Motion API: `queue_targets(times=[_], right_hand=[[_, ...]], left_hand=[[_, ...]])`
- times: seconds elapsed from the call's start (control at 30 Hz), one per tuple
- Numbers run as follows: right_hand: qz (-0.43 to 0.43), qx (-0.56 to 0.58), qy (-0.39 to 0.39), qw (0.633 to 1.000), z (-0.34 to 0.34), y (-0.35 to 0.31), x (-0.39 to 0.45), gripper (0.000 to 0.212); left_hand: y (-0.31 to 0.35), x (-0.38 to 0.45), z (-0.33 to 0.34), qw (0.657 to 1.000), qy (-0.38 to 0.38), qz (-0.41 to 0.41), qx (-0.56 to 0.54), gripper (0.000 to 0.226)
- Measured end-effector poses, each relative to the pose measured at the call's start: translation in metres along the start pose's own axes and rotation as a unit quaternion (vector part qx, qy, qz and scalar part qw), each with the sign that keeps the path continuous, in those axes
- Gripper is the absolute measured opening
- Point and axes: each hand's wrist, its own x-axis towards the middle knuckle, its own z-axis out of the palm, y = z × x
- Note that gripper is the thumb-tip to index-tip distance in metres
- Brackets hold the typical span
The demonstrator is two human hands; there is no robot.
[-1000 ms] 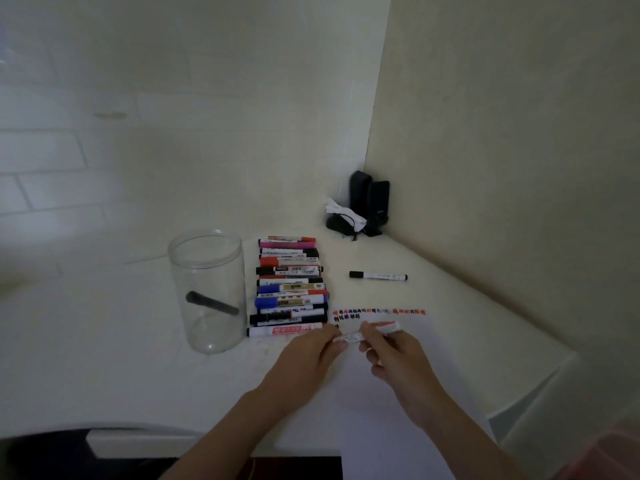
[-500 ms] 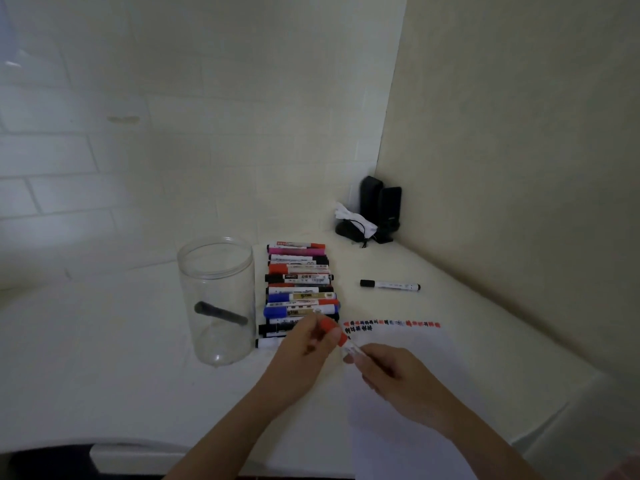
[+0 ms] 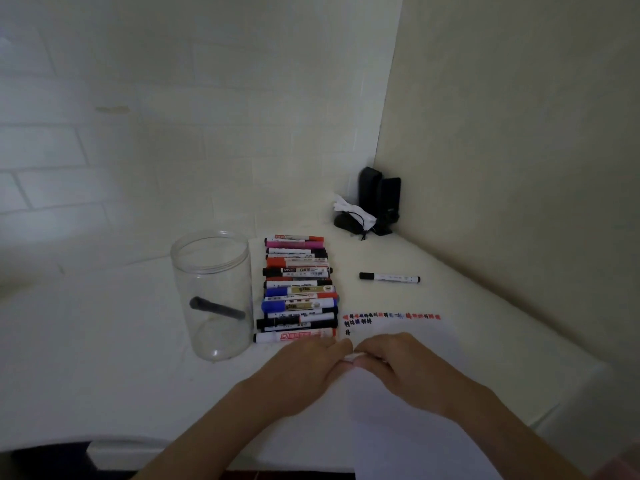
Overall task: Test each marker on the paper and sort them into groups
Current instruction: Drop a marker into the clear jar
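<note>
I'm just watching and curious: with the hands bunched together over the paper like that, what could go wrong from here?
1. The left hand and right hand meet over a marker that is almost hidden; if it is uncapped, ink may smear fingers or the paper.
2. The left hand lies close to the row of markers; a nudge could scatter that group.
3. The clear jar stands beside the row and might tip if bumped.

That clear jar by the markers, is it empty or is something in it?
Not empty. The clear jar stands upright with no lid, and one dark marker lies slanted inside it, seen through the wall.
</note>
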Motion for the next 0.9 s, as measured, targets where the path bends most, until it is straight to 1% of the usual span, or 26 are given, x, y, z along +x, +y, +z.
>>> queue_targets(times=[0.1, 0.17, 0.23, 0.27, 0.3, 0.37, 0.4, 0.47, 0.5, 0.53, 0.6, 0.63, 0.7, 0.73, 0.77, 0.8, 0.9], right_hand=[[0.006, 0.005, -0.002, 1.0, 0.002, 0.0, 0.0, 0.049], [0.022, 0.016, -0.009, 1.0, 0.001, 0.001, -0.001, 0.046], [0.058, 0.063, 0.008, 0.996, 0.0, 0.004, -0.001, 0.028], [0.085, 0.109, 0.03, 0.99, -0.001, 0.006, -0.002, 0.017], [0.112, 0.164, 0.058, 0.978, -0.003, 0.008, -0.003, 0.011], [0.153, 0.255, 0.106, 0.949, -0.007, 0.009, -0.004, 0.014], [0.167, 0.308, 0.123, 0.929, -0.008, 0.008, -0.004, 0.017], [0.194, 0.44, 0.15, 0.864, -0.007, 0.005, -0.003, 0.022], [0.205, 0.485, 0.157, 0.835, -0.004, 0.004, -0.003, 0.023], [0.215, 0.507, 0.155, 0.82, 0.0, 0.001, -0.002, 0.021], [0.234, 0.528, 0.143, 0.804, 0.01, -0.001, -0.001, 0.013], [0.249, 0.541, 0.15, 0.789, 0.013, 0.0, 0.0, 0.014], [0.283, 0.564, 0.196, 0.75, 0.013, 0.01, 0.003, 0.019], [0.298, 0.572, 0.222, 0.732, 0.01, 0.015, 0.004, 0.02], [0.309, 0.572, 0.24, 0.722, 0.007, 0.021, 0.005, 0.021], [0.318, 0.561, 0.246, 0.724, 0.006, 0.026, 0.007, 0.021], [0.326, 0.505, 0.231, 0.765, 0.01, 0.035, 0.018, 0.017]], left_hand=[[-0.003, -0.003, 0.0, 0.998, 0.001, -0.019, -0.063, 0.052], [-0.004, -0.004, -0.001, 0.996, -0.005, -0.023, -0.085, 0.04], [-0.006, -0.003, -0.002, 0.994, -0.007, -0.044, -0.096, 0.026], [-0.008, -0.003, -0.003, 0.993, -0.005, -0.063, -0.097, 0.02], [-0.01, -0.004, -0.004, 0.992, 0.001, -0.08, -0.098, 0.016], [-0.01, -0.003, -0.006, 0.99, 0.016, -0.094, -0.108, 0.015], [-0.009, -0.002, -0.006, 0.987, 0.026, -0.096, -0.123, 0.015], [-0.003, 0.002, -0.005, 0.979, 0.05, -0.104, -0.167, 0.013], [0.0, 0.004, -0.004, 0.976, 0.059, -0.108, -0.18, 0.011], [0.004, 0.007, -0.002, 0.974, 0.065, -0.107, -0.188, 0.01], [0.008, 0.012, 0.004, 0.971, 0.077, -0.11, -0.197, 0.01], [0.008, 0.014, 0.006, 0.968, 0.081, -0.128, -0.2, 0.013], [0.002, 0.014, 0.01, 0.961, 0.078, -0.183, -0.192, 0.025], [-0.002, 0.012, 0.013, 0.962, 0.067, -0.198, -0.175, 0.029], [-0.006, 0.01, 0.016, 0.967, 0.054, -0.192, -0.157, 0.032], [-0.01, 0.008, 0.02, 0.974, 0.039, -0.171, -0.143, 0.036], [-0.01, 0.011, 0.033, 0.991, 0.004, -0.099, -0.085, 0.049]])
